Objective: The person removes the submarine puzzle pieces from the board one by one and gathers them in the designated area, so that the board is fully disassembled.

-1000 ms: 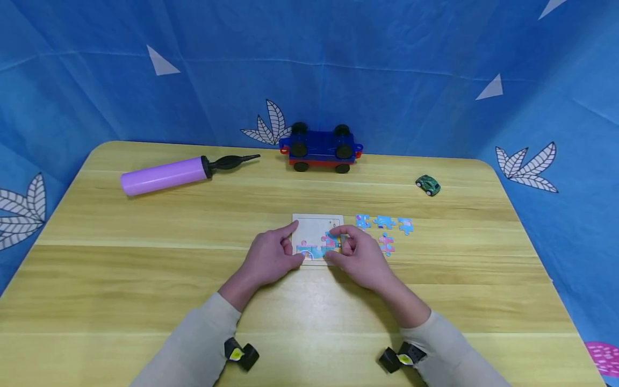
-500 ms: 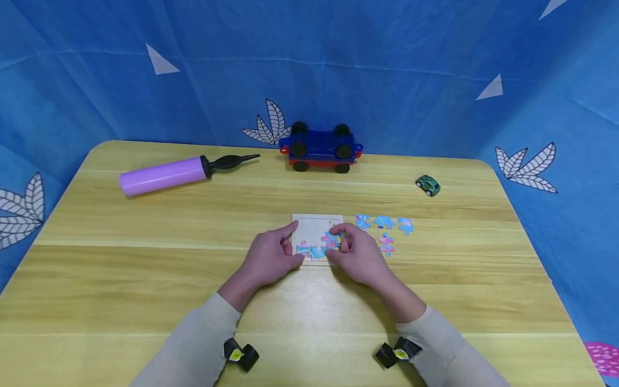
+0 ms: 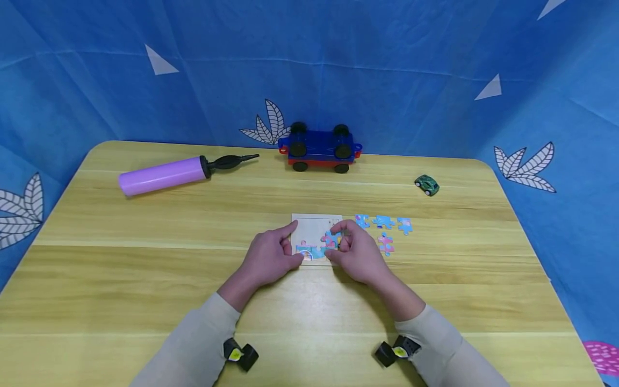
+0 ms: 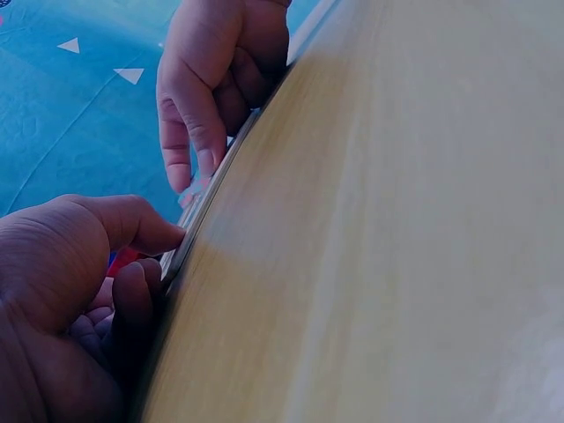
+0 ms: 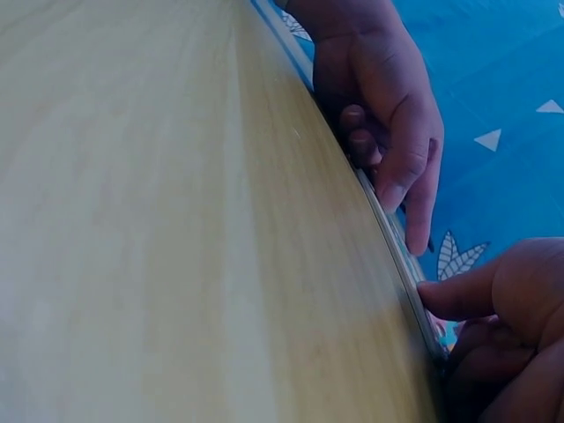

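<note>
A small white puzzle board (image 3: 314,226) lies on the table in the head view, with joined pieces (image 3: 310,252) along its lower edge. My left hand (image 3: 268,255) holds the board's left side, index finger at the upper corner and thumb near the lower one. Between the thumb and index finger of my right hand (image 3: 360,255) is a blue and pink puzzle piece (image 3: 331,239), over the board's right part. Both wrist views show the board edge-on, with my left hand (image 4: 66,300) and right hand (image 5: 511,326) close to it; the piece is mostly hidden there.
Several loose pieces, among them a pink one (image 3: 386,244), lie right of the board. Farther back are a purple hand pump (image 3: 164,176), an upturned blue toy wagon (image 3: 321,146) and a green toy car (image 3: 427,185). A blue cloth (image 3: 387,64) hangs behind the table.
My right hand has shifted very slightly, its wrist moving a little left, and its index finger has risen a bit. The left hand and the board stay in place.
</note>
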Demonstrator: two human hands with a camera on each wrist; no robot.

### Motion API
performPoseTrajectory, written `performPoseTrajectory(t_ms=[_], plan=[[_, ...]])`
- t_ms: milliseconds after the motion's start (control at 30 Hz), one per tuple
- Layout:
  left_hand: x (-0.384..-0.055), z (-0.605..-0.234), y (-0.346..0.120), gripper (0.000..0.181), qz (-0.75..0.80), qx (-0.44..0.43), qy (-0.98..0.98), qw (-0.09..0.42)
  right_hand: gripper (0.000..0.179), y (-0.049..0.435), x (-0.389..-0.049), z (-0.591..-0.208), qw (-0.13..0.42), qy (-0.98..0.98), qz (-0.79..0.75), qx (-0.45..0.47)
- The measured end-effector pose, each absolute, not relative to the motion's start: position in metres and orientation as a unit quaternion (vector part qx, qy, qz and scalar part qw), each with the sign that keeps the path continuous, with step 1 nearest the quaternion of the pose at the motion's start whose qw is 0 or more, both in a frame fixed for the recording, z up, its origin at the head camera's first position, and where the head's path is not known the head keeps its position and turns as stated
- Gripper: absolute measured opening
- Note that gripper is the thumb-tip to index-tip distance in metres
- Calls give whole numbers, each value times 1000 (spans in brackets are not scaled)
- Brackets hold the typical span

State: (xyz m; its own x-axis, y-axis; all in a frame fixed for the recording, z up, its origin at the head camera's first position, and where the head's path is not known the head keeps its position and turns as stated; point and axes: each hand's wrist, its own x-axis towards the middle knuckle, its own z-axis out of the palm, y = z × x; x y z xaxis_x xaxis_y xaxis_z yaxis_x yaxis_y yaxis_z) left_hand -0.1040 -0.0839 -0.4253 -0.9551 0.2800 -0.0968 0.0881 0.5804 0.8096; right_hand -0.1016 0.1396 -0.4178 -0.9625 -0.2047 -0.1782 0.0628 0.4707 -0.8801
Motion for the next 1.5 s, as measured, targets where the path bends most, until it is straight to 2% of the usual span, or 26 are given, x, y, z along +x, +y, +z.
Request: performPoseTrajectory(t_ms=[667, 933, 1133, 1500], plan=[[-103, -425, -84, 74, 451, 106, 880, 105, 38, 141, -102, -421, 127, 832, -539, -40], [-103, -425, -83, 74, 447, 107, 882, 105, 35, 142, -103, -422, 122, 837, -529, -65], [-103, -424, -83, 74, 446, 102, 883, 106, 40, 145, -101, -420, 125, 840, -526, -40], [-103, -426, -83, 74, 451, 102, 881, 103, 34, 148, -99, -419, 120, 853, -506, -33]])
